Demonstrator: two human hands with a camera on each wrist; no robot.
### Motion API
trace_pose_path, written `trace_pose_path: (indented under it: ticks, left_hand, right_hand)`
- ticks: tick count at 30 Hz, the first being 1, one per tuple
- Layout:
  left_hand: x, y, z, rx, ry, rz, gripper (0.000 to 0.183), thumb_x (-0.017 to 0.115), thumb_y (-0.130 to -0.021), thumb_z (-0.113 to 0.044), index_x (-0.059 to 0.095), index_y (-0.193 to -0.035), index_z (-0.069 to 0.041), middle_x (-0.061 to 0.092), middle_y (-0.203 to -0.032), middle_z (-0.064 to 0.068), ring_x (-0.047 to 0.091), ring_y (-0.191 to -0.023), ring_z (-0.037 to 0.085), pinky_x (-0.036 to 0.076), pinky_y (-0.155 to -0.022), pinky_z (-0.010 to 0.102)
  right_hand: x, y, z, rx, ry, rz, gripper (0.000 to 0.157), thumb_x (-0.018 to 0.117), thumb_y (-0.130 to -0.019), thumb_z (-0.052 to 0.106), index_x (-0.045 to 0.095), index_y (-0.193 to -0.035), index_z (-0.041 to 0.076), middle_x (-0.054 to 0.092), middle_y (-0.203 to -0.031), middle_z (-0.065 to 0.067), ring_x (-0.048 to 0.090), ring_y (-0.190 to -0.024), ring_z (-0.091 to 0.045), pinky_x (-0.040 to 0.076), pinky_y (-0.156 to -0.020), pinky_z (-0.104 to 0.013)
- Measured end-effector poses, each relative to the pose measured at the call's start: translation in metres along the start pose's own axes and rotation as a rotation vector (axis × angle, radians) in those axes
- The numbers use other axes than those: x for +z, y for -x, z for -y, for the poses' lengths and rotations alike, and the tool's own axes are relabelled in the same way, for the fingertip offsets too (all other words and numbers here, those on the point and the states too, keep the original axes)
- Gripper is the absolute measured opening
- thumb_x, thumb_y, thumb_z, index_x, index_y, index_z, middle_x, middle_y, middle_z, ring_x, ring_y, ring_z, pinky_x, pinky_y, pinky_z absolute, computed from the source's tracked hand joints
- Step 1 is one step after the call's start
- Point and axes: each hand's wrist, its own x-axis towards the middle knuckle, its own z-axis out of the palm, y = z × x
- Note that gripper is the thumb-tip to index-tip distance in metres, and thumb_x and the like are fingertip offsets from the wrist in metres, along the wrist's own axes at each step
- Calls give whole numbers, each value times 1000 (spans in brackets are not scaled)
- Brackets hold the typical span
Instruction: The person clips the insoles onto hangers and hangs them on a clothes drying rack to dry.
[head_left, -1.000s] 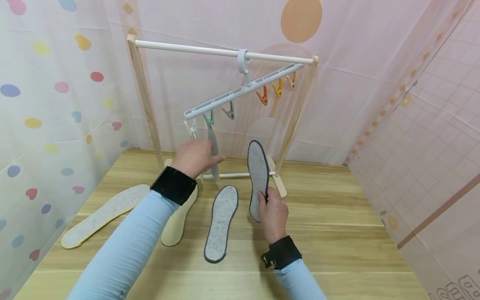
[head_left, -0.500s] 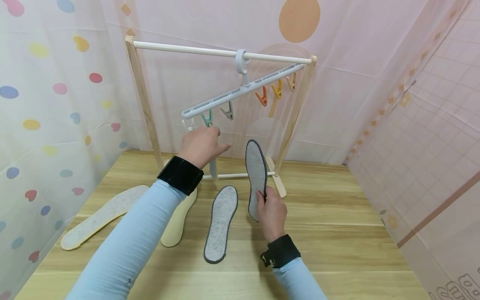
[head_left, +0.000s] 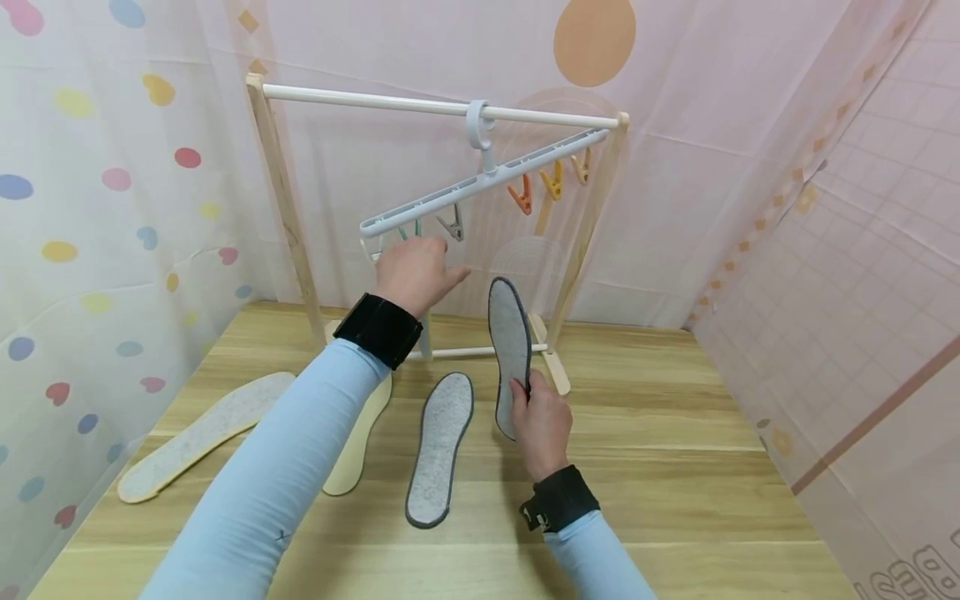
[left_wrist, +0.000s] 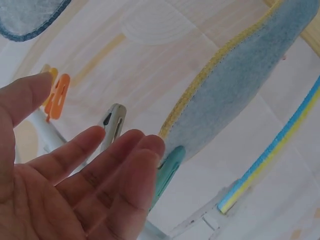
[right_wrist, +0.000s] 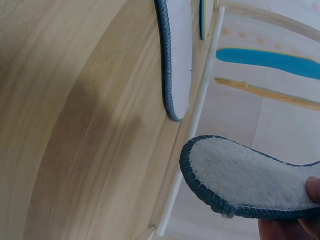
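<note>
My left hand (head_left: pixel 416 271) is raised just under the left half of a pale clip hanger (head_left: pixel 435 202), fingers loosely extended and holding nothing. In the left wrist view its fingertips are close to a teal clothespin (left_wrist: pixel 169 172), which grips a grey insole (left_wrist: pixel 225 85) with yellow edging; whether they touch is unclear. A grey clothespin (left_wrist: pixel 115 122) hangs just beyond them. A blue-and-yellow insole (left_wrist: pixel 275 147) hangs farther along. My right hand (head_left: pixel 545 421) pinches the lower part of a grey felt insole (head_left: pixel 510 346) with dark edging, held upright above the table.
A matching dark-edged insole (head_left: pixel 441 450) lies mid-table. Left of it are a cream insole (head_left: pixel 362 442), partly behind my left arm, and a grey insole with yellow edging (head_left: pixel 202 437). Orange (head_left: pixel 522 196), yellow (head_left: pixel 553 182) and beige clothespins hang right on the wooden-legged rack (head_left: pixel 360 100).
My left hand has moved up and right, from beside the hanging insole to the level of the teal clothespin. The right hand and its insole have barely shifted.
</note>
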Motion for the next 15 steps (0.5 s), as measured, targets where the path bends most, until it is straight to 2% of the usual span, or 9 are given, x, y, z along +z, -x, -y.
trace_pose_path:
  ticks: [3,8,15]
  left_hand:
    - [2,-5,0,-6,4,1,41,65,-94,-44,67,-91,-3,49,-63,4,50,-56,20,37,-47,30]
    - [4,-15,-1,-58,43,5,42,63,-96,-43,58,-77,-7,47,-63,3,49,-56,19,36,-46,29]
    - [4,-22,-3,-101,65,-29,43,63,-96,-42,55,-71,-8,47,-65,3,51,-60,20,40,-47,30]
  right_hand:
    - [1,-1,0,-8,2,-2,18,69,-95,18,66,-101,1,73,-87,-14,69,-68,-26,53,-58,-42]
    - [2,-1,0,-21,-2,-2,17,69,-95,18,66,-101,2,73,-86,-14,69,-67,-25,53,-57,-41]
    - [4,-4,1,-12,5,7,18,68,-96,19,66,-102,2,73,-89,-14,70,-69,-25,54,-57,-41]
